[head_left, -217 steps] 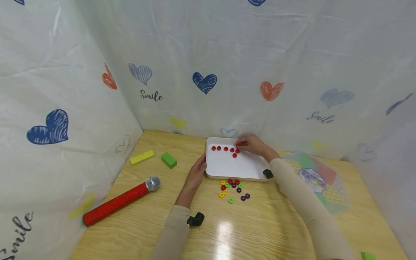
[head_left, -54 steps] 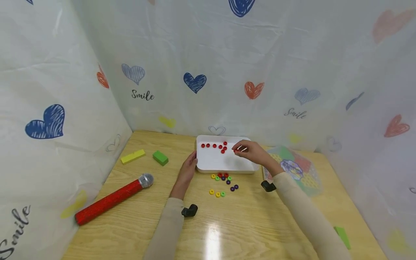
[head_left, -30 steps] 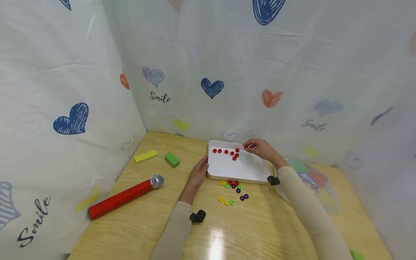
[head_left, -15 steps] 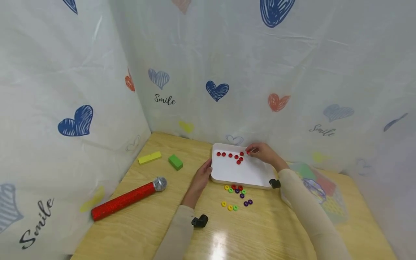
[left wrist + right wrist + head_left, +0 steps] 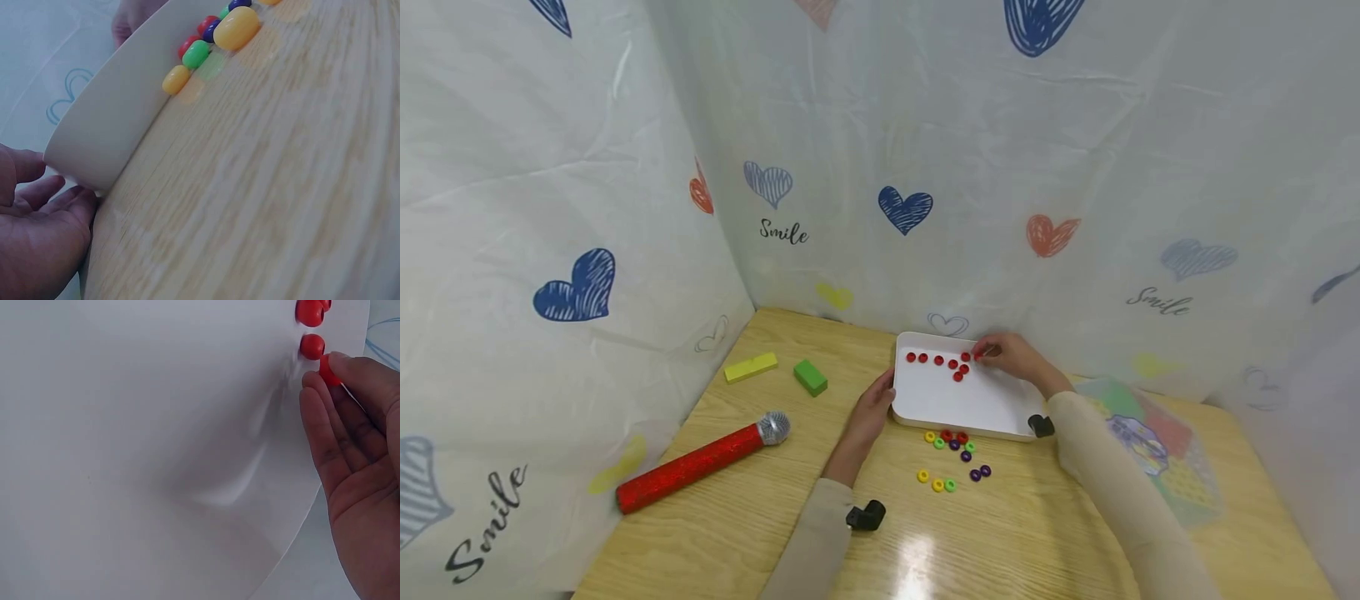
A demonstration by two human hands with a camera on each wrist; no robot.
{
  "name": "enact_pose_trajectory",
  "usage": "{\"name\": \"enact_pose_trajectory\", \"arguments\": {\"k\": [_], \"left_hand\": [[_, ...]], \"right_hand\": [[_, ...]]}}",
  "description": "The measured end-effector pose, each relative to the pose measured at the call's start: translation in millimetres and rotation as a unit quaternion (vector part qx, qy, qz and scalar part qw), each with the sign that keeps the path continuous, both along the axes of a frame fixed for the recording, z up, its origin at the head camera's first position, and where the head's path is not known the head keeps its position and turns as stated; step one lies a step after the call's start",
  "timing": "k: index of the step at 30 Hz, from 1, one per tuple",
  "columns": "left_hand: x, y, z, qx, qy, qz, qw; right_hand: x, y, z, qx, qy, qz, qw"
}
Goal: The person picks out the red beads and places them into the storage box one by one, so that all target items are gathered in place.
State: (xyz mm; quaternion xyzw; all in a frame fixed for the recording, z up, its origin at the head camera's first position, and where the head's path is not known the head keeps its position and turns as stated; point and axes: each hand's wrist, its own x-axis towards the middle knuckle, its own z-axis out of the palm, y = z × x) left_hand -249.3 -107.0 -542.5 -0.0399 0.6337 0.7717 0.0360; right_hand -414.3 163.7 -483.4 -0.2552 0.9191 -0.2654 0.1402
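Observation:
A white tray [image 5: 970, 404] lies on the wooden table, with several red beads [image 5: 938, 360] in a row along its far side. My right hand [image 5: 1009, 356] reaches over the tray's far right part. Its fingertips [image 5: 340, 360] hold one red bead [image 5: 328, 372] down on the tray, just right of the row's last beads [image 5: 312, 346]. My left hand [image 5: 872, 410] rests with relaxed fingers [image 5: 65, 206] against the tray's left corner [image 5: 94, 165]. Several loose yellow, green, red and purple beads [image 5: 953, 457] lie on the table in front of the tray.
A red microphone [image 5: 700, 461] lies at the front left. A yellow block [image 5: 750, 367] and a green block [image 5: 810, 377] sit left of the tray. A colourful mat [image 5: 1157, 442] covers the right of the table. Heart-printed white curtains close in the left and back.
My right hand has carried the red bead from above the tray's middle to its far edge and lowered it beside the row. The left hand has stayed at the tray's corner.

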Motion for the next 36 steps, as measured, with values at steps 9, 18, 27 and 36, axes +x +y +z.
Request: {"name": "enact_pose_trajectory", "arguments": {"k": [9,18,27,36], "left_hand": [[5.8,1.6,4.5,0.006,0.001,-0.01,0.9999],[0.7,4.4,-4.5,-0.01,-0.006,-0.002,0.9999],[-6.8,0.0,-3.8,-0.019,-0.013,0.006,0.9997],[-6.7,0.3,-1.8,-0.007,-0.003,0.01,0.9999]], "right_hand": [[0.3,3.5,-8.5,0.021,-0.006,0.023,0.999],[3.3,2.4,-9.1,0.036,-0.009,0.016,0.999],[10.2,-5.8,21.8,0.042,-0.018,0.022,0.999],[38.4,-5.9,44.9,0.026,-0.004,0.064,0.998]]}}
